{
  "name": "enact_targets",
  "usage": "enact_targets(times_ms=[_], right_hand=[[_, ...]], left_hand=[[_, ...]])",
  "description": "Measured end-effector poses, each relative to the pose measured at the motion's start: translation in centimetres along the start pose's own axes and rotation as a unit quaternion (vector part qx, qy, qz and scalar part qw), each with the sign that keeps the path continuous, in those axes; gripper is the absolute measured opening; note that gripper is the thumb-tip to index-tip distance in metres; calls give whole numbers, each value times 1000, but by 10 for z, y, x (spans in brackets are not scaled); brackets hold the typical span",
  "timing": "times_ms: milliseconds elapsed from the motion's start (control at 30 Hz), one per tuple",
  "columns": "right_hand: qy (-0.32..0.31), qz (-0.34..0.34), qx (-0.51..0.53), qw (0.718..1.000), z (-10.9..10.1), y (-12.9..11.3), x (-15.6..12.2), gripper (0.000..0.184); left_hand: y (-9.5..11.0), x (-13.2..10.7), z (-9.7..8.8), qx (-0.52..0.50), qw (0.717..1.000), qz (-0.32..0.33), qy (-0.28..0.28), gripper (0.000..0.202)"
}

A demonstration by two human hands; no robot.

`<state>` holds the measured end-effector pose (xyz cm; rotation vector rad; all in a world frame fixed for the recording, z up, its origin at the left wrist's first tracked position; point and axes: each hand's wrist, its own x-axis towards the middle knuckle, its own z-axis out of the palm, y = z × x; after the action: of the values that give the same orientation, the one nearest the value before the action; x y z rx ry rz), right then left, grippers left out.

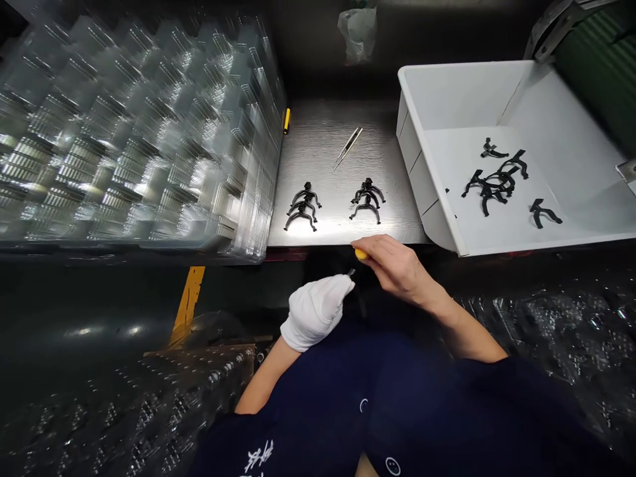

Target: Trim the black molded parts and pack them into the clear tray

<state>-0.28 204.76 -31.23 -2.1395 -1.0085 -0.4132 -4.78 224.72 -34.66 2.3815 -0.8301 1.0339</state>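
Observation:
My left hand (317,310), in a white glove, is closed just below the table's front edge. The dark tip of a black plastic part (351,272) sticks out from its fingers; the rest is hidden. Close by on the right, my bare right hand (397,266) is shut on a tool with a yellow handle (361,254); its working end cannot be made out. Beyond the hands, two small groups of curved black plastic parts lie on the metal table, a left group (302,215) and a right group (366,209).
Stacked clear plastic trays (149,139) fill the left side. A white bin (432,165) with several black parts (497,182) stands at the right. Tweezers (348,147) and a yellow-and-black stick (287,121) lie on the metal table (328,119). More clear trays (556,331) sit lower down.

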Motion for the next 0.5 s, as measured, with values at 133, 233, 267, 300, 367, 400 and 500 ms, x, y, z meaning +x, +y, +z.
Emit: enact_targets(times_ms=[133,233,267,300,367,400,500], right_hand=[[0,-22,51,998,0,1,0,30],[40,17,21,999,3,2,-1,30],[47,17,29,998,5,2,-2,30],[48,11,47,998,7,2,-3,31],[52,4,71,996,10,3,-6,31],[63,12,69,996,12,4,-7,30],[110,68,50,990,16,3,-10,28]], left_hand=[[0,0,3,-9,999,-18,24,12],[3,-1,7,-55,990,-115,52,10],[4,-1,7,-73,984,-149,58,9],[5,-1,8,-90,978,-177,62,8],[8,0,8,-132,962,-232,63,5],[9,0,8,-156,949,-267,62,7],[11,1,7,-215,906,-359,59,14]])
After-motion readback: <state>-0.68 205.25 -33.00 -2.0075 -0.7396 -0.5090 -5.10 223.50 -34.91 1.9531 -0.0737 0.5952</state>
